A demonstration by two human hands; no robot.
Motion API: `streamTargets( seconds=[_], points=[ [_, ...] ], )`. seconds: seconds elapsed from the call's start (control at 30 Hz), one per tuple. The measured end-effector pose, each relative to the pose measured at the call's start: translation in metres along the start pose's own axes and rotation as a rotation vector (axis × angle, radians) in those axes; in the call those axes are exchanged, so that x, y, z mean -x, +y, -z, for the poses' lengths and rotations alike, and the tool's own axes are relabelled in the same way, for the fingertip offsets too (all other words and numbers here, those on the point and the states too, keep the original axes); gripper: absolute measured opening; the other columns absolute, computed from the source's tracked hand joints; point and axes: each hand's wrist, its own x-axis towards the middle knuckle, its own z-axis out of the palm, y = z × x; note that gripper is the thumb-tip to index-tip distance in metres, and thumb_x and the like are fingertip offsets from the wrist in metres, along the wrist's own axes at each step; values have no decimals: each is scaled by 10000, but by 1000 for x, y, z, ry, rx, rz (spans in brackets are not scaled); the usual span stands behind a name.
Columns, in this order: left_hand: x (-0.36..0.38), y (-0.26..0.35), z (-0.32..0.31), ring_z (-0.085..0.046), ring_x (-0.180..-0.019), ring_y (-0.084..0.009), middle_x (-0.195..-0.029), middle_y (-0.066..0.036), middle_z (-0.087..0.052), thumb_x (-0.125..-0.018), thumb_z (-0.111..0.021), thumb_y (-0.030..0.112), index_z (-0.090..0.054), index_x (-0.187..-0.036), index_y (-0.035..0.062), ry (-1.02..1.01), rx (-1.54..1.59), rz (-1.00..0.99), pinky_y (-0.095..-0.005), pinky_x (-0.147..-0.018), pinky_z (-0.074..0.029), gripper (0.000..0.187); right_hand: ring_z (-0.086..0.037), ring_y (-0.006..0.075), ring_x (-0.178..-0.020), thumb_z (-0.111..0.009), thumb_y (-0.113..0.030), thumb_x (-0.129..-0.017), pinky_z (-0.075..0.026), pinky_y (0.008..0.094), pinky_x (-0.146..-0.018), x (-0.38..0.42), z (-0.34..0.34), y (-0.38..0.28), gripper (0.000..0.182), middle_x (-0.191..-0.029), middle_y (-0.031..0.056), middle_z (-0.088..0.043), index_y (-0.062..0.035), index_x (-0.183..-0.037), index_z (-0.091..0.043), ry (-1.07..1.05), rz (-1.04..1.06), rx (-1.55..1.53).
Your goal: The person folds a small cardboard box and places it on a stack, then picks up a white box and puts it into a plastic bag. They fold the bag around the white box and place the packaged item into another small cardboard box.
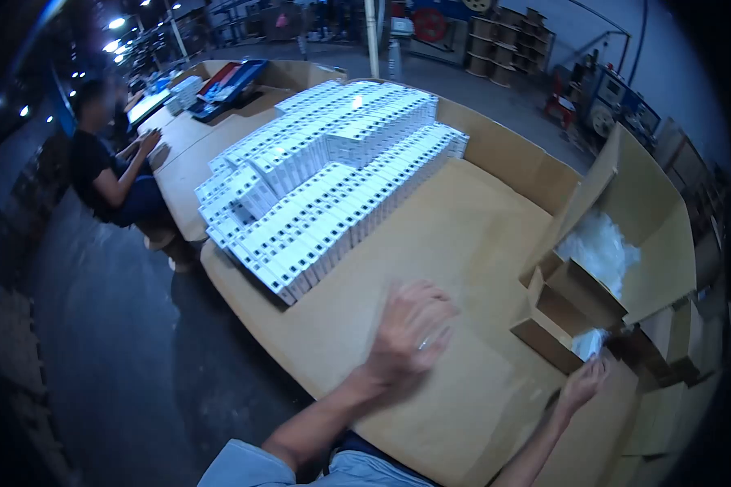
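Note:
My left hand (pixel 410 333) is raised over the bare cardboard tabletop, smeared by motion. A small bright spot shows near its fingers, too blurred to name. At the right, my right hand (pixel 583 384) pinches a small white boxy piece (pixel 588 344) at the front edge of an open cardboard box (pixel 547 344). Ahead of my hands, many white rectangular units (pixel 317 223) with dark square marks stand packed in long rows, with a second layer on part of them.
A larger cardboard carton (pixel 654 219) holds clear plastic bags (pixel 601 247) at the right. A raised cardboard edge (pixel 508 150) borders the table (pixel 455 235). Another person (pixel 110 166) sits at the left, near a blue tray (pixel 240 85). Machines stand behind.

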Motion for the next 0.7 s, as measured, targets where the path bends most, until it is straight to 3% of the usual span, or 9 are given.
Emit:
streamTargets(
  seconds=[0.07,0.13,0.2,0.23,0.27,0.33,0.43,0.57,0.7],
  points=[
    [-2,-35,77,-616,-1143,-334,-1178,-148,-632,-737,-831,39,-615,-1206,37,185,-236,78,-506,-1098,-432,516,-479,433,-1327,-513,-253,-1068,-411,504,-1083,8,1,12,371,-1404,254,-534,17,-1272,-664,-25,86,17],
    [8,-97,139,-602,-1166,-313,-1225,-174,-609,-726,-853,14,-553,-1294,-2,382,-180,300,-400,-1072,-446,643,-413,426,-1409,-490,-245,-1077,-379,497,-1136,10,6,13,408,-1499,244,-478,-17,-1395,-603,-61,154,20],
    [8,-156,196,-580,-1232,-308,-1333,-187,-583,-701,-923,105,-497,-1379,-7,381,-423,399,-420,-1076,-452,809,-378,424,-1444,-485,-286,-1082,-345,513,-1166,5,17,14,488,-1552,246,-420,-57,-1514,-478,-52,255,23],
    [5,-187,215,-524,-1308,-379,-1400,-214,-546,-678,-951,224,-434,-1439,19,367,-343,433,-457,-1077,-453,943,-375,424,-1447,-488,-299,-1081,-339,515,-1171,5,17,11,500,-1559,243,-412,-67,-1524,-465,3,251,-4],
    [1,-214,226,-499,-1336,-385,-1429,-239,-526,-668,-962,288,-386,-1486,31,355,-281,515,-465,-1096,-446,1033,-372,424,-1450,-491,-312,-1081,-334,516,-1176,8,20,8,512,-1565,240,-404,-76,-1534,-451,51,244,-25],
    [-9,-257,242,-514,-1318,-383,-1447,-254,-513,-666,-963,314,-339,-1525,50,220,-446,454,-474,-1086,-458,1094,-378,416,-1449,-490,-308,-1081,-337,515,-1178,10,24,-15,510,-1561,237,-409,-77,-1534,-445,40,204,-80],
    [-25,-286,247,-540,-1291,-380,-1453,-252,-515,-670,-963,314,-334,-1533,64,181,-251,595,-481,-1060,-480,1096,-385,407,-1447,-493,-298,-1081,-340,513,-1179,9,26,-36,510,-1556,237,-411,-50,-1524,-442,3,229,-118],
    [-29,-307,254,-588,-1235,-348,-1407,-252,-549,-672,-966,294,-359,-1524,71,89,-107,603,-454,-1009,-522,1069,-385,400,-1446,-504,-281,-1078,-336,510,-1183,11,30,-60,513,-1549,238,-414,-16,-1512,-439,-36,252,-157],
    [-27,-301,257,-625,-1175,-317,-1349,-245,-574,-706,-948,261,-397,-1501,63,166,-82,590,-396,-932,-568,988,-385,395,-1447,-511,-270,-1075,-331,505,-1186,15,30,-69,512,-1537,240,-427,-10,-1509,-436,-51,244,-161]
  ],
)
